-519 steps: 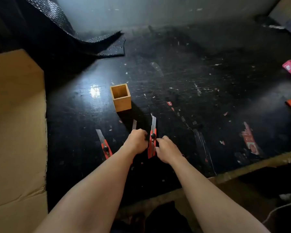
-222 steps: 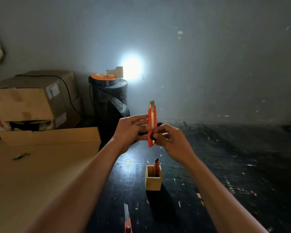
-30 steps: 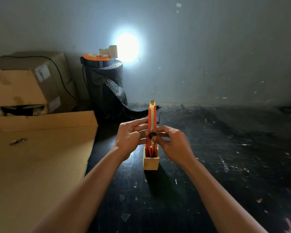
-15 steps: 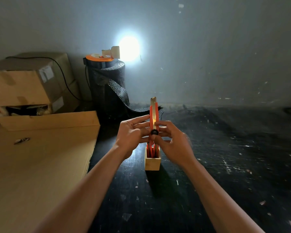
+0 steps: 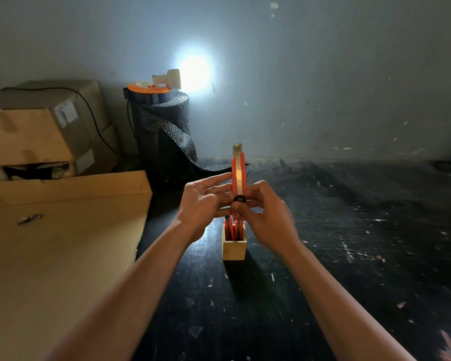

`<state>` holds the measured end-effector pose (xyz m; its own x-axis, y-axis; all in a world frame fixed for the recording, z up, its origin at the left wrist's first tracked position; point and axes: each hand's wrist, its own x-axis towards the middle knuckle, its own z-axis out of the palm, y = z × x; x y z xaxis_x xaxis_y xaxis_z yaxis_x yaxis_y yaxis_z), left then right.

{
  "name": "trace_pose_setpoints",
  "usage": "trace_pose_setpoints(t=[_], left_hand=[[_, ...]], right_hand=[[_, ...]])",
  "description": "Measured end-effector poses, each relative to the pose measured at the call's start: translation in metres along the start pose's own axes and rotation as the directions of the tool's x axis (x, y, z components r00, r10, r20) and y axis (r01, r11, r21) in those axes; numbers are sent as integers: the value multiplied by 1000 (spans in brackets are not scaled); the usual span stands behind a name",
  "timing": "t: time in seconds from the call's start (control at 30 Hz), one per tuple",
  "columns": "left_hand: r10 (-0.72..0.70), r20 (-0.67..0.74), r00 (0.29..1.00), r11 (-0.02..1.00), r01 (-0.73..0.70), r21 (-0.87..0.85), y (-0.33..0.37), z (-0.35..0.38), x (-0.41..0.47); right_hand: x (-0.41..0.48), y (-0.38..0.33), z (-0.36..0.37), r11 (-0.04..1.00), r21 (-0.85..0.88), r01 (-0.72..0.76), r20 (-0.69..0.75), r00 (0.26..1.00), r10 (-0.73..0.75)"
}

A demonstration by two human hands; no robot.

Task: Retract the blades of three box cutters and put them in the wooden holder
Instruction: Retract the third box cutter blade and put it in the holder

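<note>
Both hands hold the third box cutter (image 5: 238, 178) upright, just above the wooden holder (image 5: 234, 247). Since half a second ago the blade tip has slid lower, though a short bit still shows, so retraction looks nearly finished. The left hand (image 5: 205, 204) steadies the body with loosely spread fingers; the right hand (image 5: 264, 217) pinches it, thumb on the black slider. Two red cutters (image 5: 231, 229) already stand in the holder. It sits on a scuffed black table (image 5: 349, 256), with cardboard boxes (image 5: 37, 131) to the left and a bright lamp (image 5: 193, 72) against a grey wall.

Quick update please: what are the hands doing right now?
Left hand, right hand both on upright orange box cutter, blade tip showing. Two cutters in square wooden holder below. Nothing blocking.
</note>
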<state>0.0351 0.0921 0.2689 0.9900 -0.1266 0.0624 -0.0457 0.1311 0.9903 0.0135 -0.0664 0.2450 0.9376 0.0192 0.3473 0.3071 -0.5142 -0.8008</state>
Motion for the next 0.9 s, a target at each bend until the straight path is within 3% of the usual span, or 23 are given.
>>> trace_pose_setpoints(t=[0.9], left_hand=[[-74, -13, 997, 994, 73, -77, -20, -16, 14]], right_hand=[[13, 16, 10, 1000, -17, 19, 107, 994, -17]])
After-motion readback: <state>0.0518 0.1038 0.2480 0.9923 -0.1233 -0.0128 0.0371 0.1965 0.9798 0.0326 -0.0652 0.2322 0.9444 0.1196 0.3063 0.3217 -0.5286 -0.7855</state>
